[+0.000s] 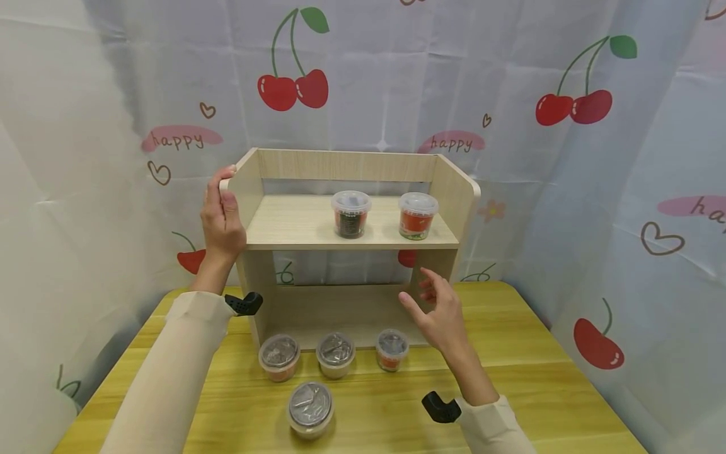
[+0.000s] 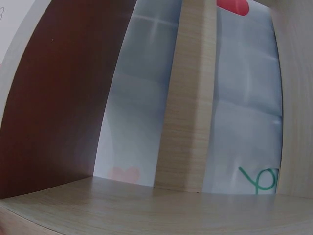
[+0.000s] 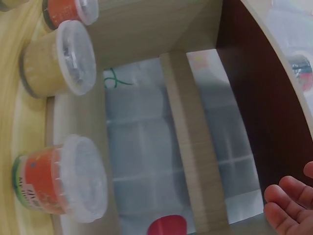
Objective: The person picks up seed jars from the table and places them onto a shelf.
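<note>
A small two-tier wooden shelf (image 1: 351, 246) stands on the table. On its left side panel, my left hand (image 1: 223, 221) grips the upper front edge. My right hand (image 1: 439, 309) hovers before the lower right compartment, its fingers spread and nothing held; its fingertips (image 3: 286, 200) show in the right wrist view. Two lidded plastic tubs sit on the upper tier, a dark-labelled one (image 1: 351, 215) and a red-labelled one (image 1: 418, 217). Before the shelf, a row holds a left tub (image 1: 279, 358), a middle tub (image 1: 335, 356) and a red-labelled tub (image 1: 392, 350).
Another lidded tub (image 1: 310, 410) stands nearer the front of the yellow wood-grain table (image 1: 539, 378). A cherry-print curtain (image 1: 374, 50) hangs behind and to both sides. The shelf's lower back has a crossbar (image 2: 188, 98) with gaps beside it.
</note>
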`<state>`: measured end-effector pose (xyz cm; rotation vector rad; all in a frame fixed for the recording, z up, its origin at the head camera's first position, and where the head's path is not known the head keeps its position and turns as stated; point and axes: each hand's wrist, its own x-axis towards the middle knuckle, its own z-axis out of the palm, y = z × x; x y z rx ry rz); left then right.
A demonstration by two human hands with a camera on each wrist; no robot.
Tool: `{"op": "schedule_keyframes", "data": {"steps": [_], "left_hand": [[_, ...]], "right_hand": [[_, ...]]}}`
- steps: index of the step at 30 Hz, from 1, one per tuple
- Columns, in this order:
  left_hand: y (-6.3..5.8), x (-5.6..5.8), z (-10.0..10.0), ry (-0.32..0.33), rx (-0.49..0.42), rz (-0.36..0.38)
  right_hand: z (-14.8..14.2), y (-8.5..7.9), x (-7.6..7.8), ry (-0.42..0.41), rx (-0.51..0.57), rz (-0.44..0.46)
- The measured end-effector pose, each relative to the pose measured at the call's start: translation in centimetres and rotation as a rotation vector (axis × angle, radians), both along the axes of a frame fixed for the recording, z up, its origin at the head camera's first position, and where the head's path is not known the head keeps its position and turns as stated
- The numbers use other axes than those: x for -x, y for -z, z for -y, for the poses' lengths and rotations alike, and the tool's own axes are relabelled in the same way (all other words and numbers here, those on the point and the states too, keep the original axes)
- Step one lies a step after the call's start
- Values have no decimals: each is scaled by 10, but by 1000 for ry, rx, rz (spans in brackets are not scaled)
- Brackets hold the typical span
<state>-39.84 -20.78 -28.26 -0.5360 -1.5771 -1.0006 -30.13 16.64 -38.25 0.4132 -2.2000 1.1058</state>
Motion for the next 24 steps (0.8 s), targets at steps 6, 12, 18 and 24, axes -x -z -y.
{"op": "schedule_keyframes", "data": {"steps": [6,12,18,24], "left_hand": [[0,0,0,-2,0,3],[0,0,-1,-2,-2,2],[-1,-1,-1,4,-4,-6],[0,0,0,-2,-3,-3]], "right_hand": [[-2,13,-1,16,-17,24],[-5,25,0,18,-26,15],[-6,37,0,26,-29,17],[-5,50,-2,39,-37,45]]}}
